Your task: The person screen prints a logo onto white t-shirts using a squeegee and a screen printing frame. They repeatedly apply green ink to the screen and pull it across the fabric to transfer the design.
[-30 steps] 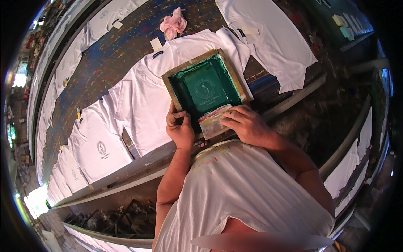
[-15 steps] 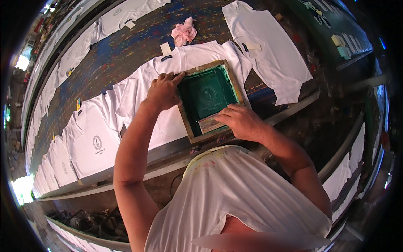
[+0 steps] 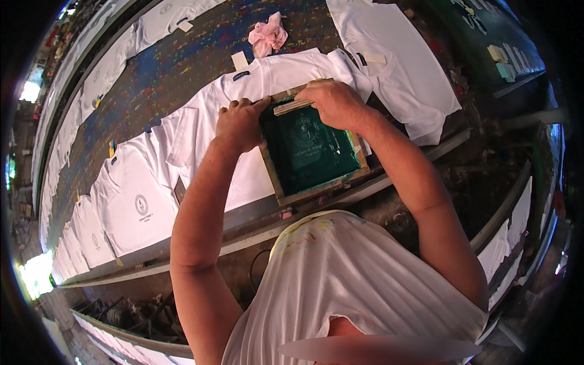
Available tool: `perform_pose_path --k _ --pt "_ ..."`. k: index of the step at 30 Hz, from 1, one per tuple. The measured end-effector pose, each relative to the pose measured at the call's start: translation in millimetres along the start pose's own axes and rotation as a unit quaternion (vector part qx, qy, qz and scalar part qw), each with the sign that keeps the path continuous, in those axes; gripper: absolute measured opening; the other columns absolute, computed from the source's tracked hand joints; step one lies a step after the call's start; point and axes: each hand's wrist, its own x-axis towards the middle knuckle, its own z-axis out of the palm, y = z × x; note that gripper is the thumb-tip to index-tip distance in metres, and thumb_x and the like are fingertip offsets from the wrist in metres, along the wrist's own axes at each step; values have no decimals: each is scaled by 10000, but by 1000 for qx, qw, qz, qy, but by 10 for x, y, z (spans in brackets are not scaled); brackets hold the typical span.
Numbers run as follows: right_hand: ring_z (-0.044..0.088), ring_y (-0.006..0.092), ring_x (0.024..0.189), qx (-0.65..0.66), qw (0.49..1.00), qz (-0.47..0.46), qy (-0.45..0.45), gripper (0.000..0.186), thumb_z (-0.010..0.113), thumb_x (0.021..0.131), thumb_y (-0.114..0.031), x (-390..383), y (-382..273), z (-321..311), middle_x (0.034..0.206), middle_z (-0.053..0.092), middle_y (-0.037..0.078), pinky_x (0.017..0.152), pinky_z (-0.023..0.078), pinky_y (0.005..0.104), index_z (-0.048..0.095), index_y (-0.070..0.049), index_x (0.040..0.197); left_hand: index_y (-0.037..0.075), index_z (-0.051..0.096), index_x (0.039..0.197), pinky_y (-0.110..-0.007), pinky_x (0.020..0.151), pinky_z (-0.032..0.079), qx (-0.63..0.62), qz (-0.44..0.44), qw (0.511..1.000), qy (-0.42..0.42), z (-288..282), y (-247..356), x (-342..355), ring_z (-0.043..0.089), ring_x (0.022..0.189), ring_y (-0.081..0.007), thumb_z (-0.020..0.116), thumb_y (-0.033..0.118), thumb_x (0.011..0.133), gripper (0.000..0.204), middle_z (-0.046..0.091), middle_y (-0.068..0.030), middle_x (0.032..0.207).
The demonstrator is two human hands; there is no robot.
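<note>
A wooden-framed printing screen with green mesh lies over the chest of a white T-shirt. A round emblem with lettering shows in the mesh. My left hand grips the screen's left side near its far corner, the thumb along the rim. Closed round a wooden squeegee, my right hand is at the far end of the mesh. The squeegee lies across the mesh there, its right part hidden under my fingers. Whatever print lies under the screen is hidden.
To the left, a printed T-shirt lies in a row with others along the paint-spotted table. Another white shirt lies at the right. A crumpled pink cloth sits beyond the screen. The table's near edge runs before me.
My right hand has pushed the squeegee from the near end of the screen to its far end. My left hand still holds the frame's left side.
</note>
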Motion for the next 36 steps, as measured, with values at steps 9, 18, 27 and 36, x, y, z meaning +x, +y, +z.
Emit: perform_pose_path --k 9,18,27,36 --pt "753 349 1078 -14 998 -66 8 449 671 895 62 -900 -415 222 1172 808 112 1001 608 498 838 -75 1288 332 605 1694 -578 1215 514 -22 2 1000 15 43 -27 1 672 1412 -393 1089 250 648 1156 738 -102 1467" --pt "770 344 1077 2 994 -99 -38 365 719 902 20 -1310 -681 110 1146 802 116 991 618 487 823 -72 1240 380 583 1701 -610 1228 518 -12 -15 1000 -9 5 6 -14 654 1459 -354 1082 278 687 1135 715 -91 1515" --pt "775 390 1097 -7 996 -62 66 388 667 928 63 -105 90 76 1102 800 163 984 609 527 811 -64 1266 417 566 1715 -607 1239 512 -14 -34 999 -11 21 43 -14 642 1474 -378 1097 286 665 1184 711 -67 1548" --pt "748 302 1078 -47 988 -149 11 393 702 932 -59 -1332 -471 222 1140 778 97 964 614 464 811 -98 1308 378 580 1717 -579 1254 485 -74 -3 997 26 133 -85 -37 625 1457 -393 1083 214 639 1201 725 -59 1537"
